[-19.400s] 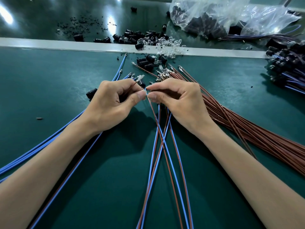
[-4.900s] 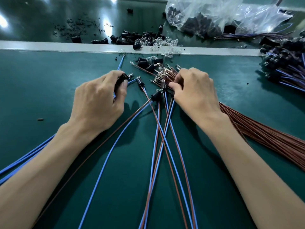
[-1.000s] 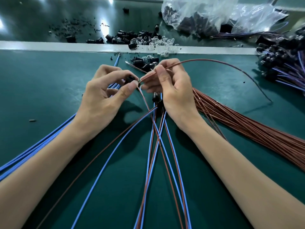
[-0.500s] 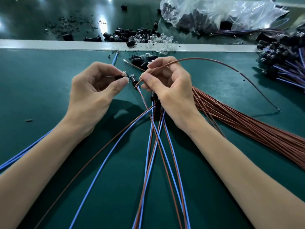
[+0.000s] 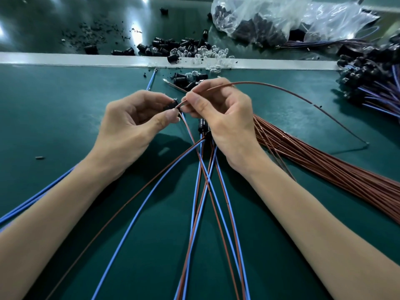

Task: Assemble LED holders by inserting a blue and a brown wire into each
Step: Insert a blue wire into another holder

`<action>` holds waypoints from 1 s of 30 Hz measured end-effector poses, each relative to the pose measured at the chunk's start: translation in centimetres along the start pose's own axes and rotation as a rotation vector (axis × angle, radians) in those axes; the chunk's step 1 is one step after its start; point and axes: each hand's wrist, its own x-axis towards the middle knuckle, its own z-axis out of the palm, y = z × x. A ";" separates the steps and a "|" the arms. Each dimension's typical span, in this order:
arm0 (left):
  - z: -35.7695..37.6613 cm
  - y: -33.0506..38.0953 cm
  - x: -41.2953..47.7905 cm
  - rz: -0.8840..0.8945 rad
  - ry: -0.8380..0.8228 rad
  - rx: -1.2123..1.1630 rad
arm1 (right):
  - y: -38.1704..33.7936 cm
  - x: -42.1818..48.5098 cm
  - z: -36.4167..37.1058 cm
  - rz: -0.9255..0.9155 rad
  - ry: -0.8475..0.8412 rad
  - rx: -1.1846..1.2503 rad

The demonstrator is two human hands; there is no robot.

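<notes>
1. Nearest, between the forearms, several wired pairs (image 5: 201, 202) of blue and brown wire cross on the green mat (image 5: 54, 105). They run up to black holders lying under the right wrist.
2. At the left edge, loose blue wires (image 5: 39, 195) pass under the left forearm. To the right, a thick bundle of brown wires (image 5: 324, 167) lies on the mat.
3. The left hand (image 5: 129, 124) pinches a small black holder (image 5: 171, 105) between thumb and forefinger, above the mat.
4. The right hand (image 5: 225, 118) has thumb and forefinger clamped on the end of a single brown wire (image 5: 281, 88), with the tip at the holder's back. I cannot tell whether the tip is inside. The wire arcs to the right and comes down to the mat.
5. Beyond the hands, loose holders and clear LEDs (image 5: 194, 54) are scattered along a white strip (image 5: 65, 59).
6. Farthest, a plastic bag (image 5: 270, 16) holds dark parts. A heap of finished pieces (image 5: 372, 72) sits at the right edge.
</notes>
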 end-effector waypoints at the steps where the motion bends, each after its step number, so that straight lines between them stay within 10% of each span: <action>1: 0.1 0.0 0.0 -0.004 -0.006 0.002 | 0.0 0.1 -0.1 -0.007 0.031 0.005; 30: 0.3 0.5 -0.3 -0.043 -0.040 0.058 | 0.0 0.1 -0.3 0.018 0.005 -0.165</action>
